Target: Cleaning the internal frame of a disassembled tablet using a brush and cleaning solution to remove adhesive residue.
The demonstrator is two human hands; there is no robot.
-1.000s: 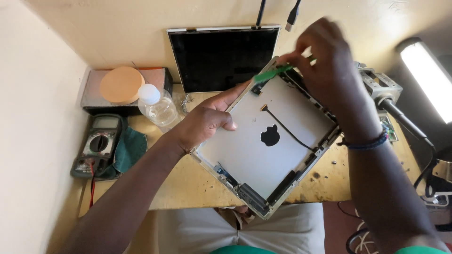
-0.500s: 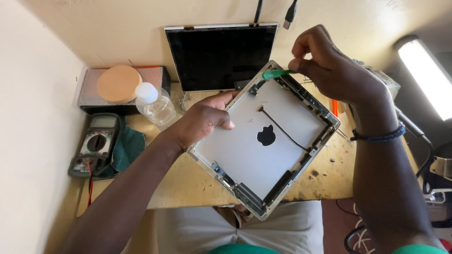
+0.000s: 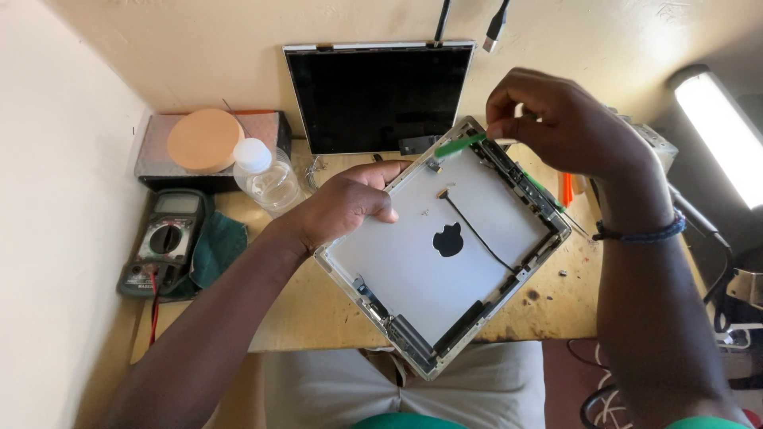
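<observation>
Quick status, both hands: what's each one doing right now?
Left hand: closed, gripping the edge of the tablet rear housing.
Right hand: closed, pinching a green plastic pry tool.

Warm, bright light comes from a lamp (image 3: pixel 719 135) at the right edge, blown out to white. The wall (image 3: pixel 238 32) glows evenly; the screen (image 3: pixel 377 95) stays dark without glare. Focus is sharp, with slight wide-angle bending at the edges.
</observation>
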